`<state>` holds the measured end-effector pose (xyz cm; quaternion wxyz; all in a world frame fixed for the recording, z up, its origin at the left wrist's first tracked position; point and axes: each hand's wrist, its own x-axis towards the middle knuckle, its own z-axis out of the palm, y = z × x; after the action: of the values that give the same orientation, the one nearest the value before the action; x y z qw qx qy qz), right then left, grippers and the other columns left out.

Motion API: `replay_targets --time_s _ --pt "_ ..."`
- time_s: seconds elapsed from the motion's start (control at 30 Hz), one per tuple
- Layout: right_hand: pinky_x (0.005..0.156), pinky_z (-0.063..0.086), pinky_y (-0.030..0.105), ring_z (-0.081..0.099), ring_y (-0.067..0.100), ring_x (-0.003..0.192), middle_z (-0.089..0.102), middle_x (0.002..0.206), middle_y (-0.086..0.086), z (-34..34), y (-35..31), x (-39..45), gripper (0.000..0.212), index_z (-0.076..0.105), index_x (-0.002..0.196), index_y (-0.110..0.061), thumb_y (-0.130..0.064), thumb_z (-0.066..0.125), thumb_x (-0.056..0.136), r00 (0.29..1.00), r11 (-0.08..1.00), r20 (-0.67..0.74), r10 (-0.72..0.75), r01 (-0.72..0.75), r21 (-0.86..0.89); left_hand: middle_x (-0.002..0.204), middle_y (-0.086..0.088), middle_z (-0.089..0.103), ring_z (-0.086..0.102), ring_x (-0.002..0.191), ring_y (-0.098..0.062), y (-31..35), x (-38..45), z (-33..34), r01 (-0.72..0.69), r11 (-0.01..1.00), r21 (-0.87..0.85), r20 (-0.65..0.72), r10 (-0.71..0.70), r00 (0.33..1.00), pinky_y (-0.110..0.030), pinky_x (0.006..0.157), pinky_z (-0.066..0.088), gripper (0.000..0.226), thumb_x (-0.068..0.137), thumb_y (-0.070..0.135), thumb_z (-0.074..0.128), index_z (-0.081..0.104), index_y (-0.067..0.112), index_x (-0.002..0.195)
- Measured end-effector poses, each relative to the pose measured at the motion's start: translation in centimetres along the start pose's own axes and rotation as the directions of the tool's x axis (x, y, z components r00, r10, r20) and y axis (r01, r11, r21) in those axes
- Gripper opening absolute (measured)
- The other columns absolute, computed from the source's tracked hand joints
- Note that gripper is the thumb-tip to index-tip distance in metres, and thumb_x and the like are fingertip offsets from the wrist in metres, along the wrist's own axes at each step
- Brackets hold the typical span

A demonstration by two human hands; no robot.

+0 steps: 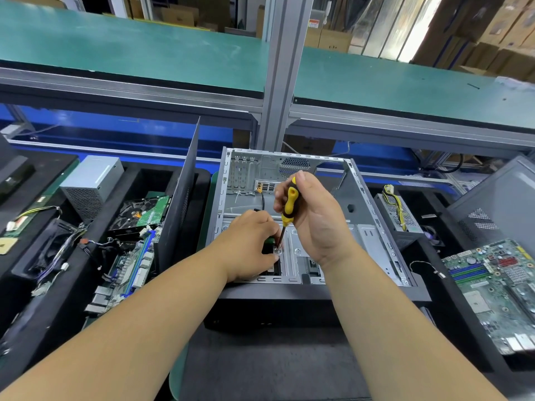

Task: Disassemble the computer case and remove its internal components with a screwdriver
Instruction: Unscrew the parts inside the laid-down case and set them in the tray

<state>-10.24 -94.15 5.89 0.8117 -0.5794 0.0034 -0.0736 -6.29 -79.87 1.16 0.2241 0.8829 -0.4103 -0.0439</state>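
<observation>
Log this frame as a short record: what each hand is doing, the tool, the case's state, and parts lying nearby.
right hand: grips screwdriver, tip down inside the case
left hand: steadies the shaft near the tip, fingers at a small part
computer case: on its side, open, mostly emptied
left of case: power supply, circuit boards
right of case: motherboard

My left hand [251,244] covers the part under the screwdriver [288,211] tip, only a green sliver shows, can't ID it. Screw head too small to read. Right motherboard [498,287] cut off at frame edge. Left trays' far contents also cropped.
</observation>
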Motion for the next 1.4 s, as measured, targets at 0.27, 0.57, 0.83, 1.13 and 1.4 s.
replay_targets --time_s 0.27,0.57,0.83,1.13,1.4 --pt "0.074 0.048 0.028 0.056 0.015 0.075 0.064 0.082 0.003 0.24 -0.09 0.02 0.044 0.073 0.086 -0.015 -0.042 0.041 0.1 0.999 0.999 0.018 0.036 -0.035 -0.022 0.108 0.007 0.044 0.036 0.11 -0.015 0.02 -0.02 -0.03 0.012 1.0 0.0 0.002 -0.012 1.0 -0.035 0.099 0.039 0.021 0.085 0.038 0.065 0.053 0.026 0.099" --pt "0.069 0.047 0.026 0.053 0.013 0.068 0.06 0.078 0.0 0.24 0.17 0.17 0.018 0.061 0.093 -0.016 -0.034 0.059 0.09 0.998 0.995 -0.023 0.059 -0.057 0.077 0.11 0.008 0.046 0.036 0.111 -0.014 -0.01 -0.06 -0.04 0.02 0.999 -0.034 -0.004 -0.02 1.0 -0.034 0.101 0.037 0.024 0.085 0.036 0.066 0.062 0.023 0.104" --pt "0.069 0.049 0.026 0.055 0.014 0.07 0.061 0.081 0.001 0.02 0.15 -0.1 0.014 0.058 0.088 -0.017 -0.03 0.058 0.091 1.0 1.0 -0.011 0.027 -0.027 0.007 0.104 0.011 0.043 0.038 0.109 -0.014 -0.13 -0.09 -0.04 0.01 0.999 -0.045 -0.022 -0.011 1.0 -0.033 0.098 0.039 0.024 0.084 0.036 0.067 0.063 0.022 0.103" --pt "0.073 0.049 0.03 0.054 0.018 0.072 0.061 0.082 0.005 0.09 0.17 -0.16 0.031 0.063 0.092 -0.009 -0.035 0.046 0.096 1.0 0.998 0.015 0.025 -0.026 0.054 0.104 0.01 0.053 0.045 0.108 -0.015 0.19 -0.52 0.23 0.031 0.999 -0.029 -0.154 -0.035 0.987 -0.036 0.1 0.038 0.021 0.079 0.034 0.074 0.072 0.022 0.097" --pt "0.067 0.045 0.025 0.053 0.014 0.071 0.059 0.08 0.004 0.23 0.17 0.13 0.035 0.065 0.09 -0.009 -0.037 0.044 0.097 0.998 0.992 0.04 0.039 -0.043 0.116 0.104 0.012 0.053 0.046 0.106 -0.014 0.21 -0.46 -0.03 0.016 1.0 -0.022 -0.157 -0.02 0.987 -0.033 0.101 0.036 0.016 0.077 0.034 0.077 0.073 0.023 0.088"
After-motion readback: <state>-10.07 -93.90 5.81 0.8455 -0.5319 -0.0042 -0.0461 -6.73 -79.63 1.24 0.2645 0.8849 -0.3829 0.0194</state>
